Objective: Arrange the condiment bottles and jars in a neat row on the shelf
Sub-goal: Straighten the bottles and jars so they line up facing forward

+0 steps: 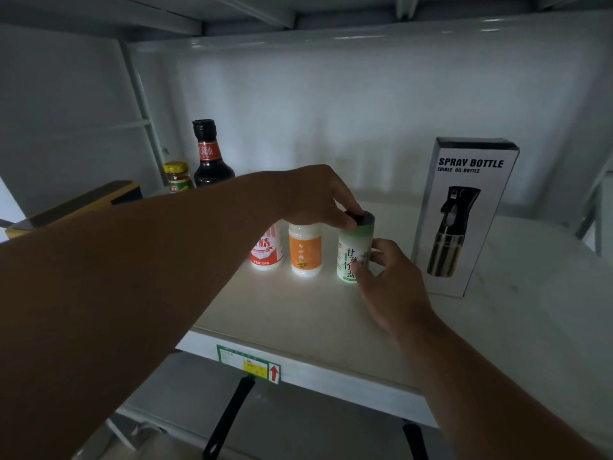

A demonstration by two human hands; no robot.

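While the green-labelled jar [353,257] stands on the shelf [298,313] beside the orange-labelled jar [305,249], its cap is pinched by the left hand [315,197] and its body clasped by the right hand [388,277]; it is judged light, rigid, smooth.

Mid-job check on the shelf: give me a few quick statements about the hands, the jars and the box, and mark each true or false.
1. Both hands touch the green-label jar. True: the left hand is on its cap, the right hand on its side.
2. The orange-label jar lies on its side. False: it stands upright.
3. The spray bottle box stands to the right of the green-label jar. True.
4. The dark sauce bottle stands at the front edge of the shelf. False: it stands at the back left.
5. The red-label jar is right of the orange-label jar. False: it is left.
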